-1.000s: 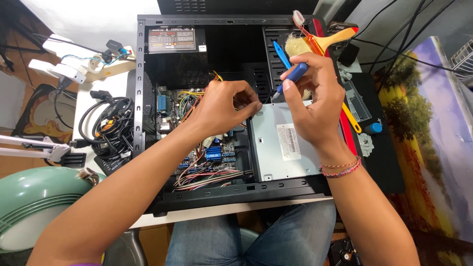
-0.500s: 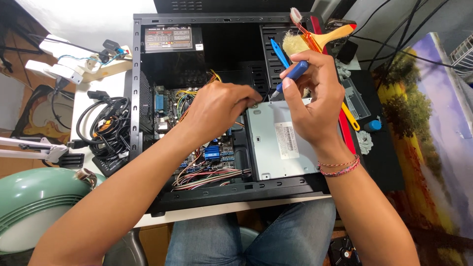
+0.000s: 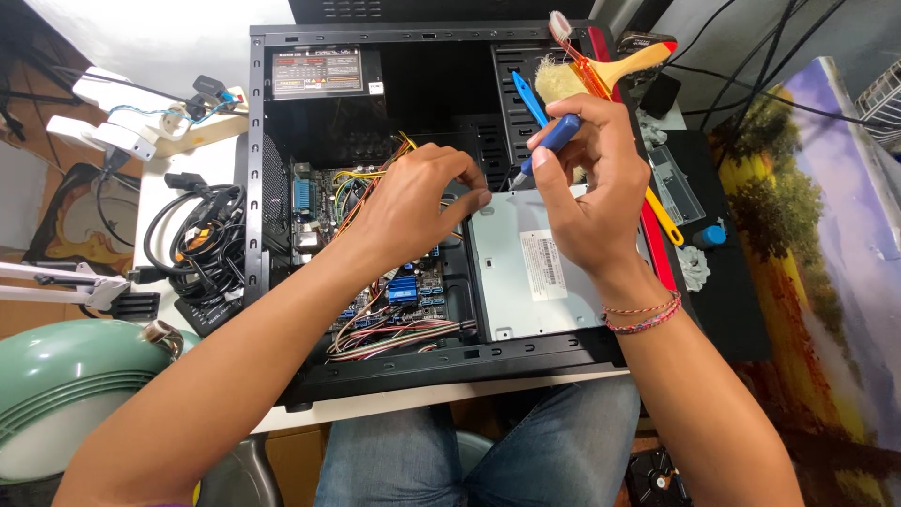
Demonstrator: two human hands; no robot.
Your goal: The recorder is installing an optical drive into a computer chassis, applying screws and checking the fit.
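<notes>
Head view: at frame centre, inside the open black computer case (image 3: 258, 169), the right hand (image 3: 591, 202) pinches a blue screwdriver (image 3: 549, 144) over the grey drive cage (image 3: 530, 272). The left hand (image 3: 413, 207), fingers curled together, touches the cage's upper left corner.

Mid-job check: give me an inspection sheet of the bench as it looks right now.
Surface: white table, mostly covered by an open black computer case lying on its side.
Job's things: blue-handled screwdriver, tip down at the corner of the grey metal drive; motherboard exposed.
Clutter: yellow-handled brush, toothbrush, small blue cap on the black mat.
Grippers: right hand grips the screwdriver; left hand has its fingertips at the drive's edge.
Cables: coloured wire bundle inside the case; black cable coil beside it.
Surroundings: green lamp shade, landscape painting.
</notes>
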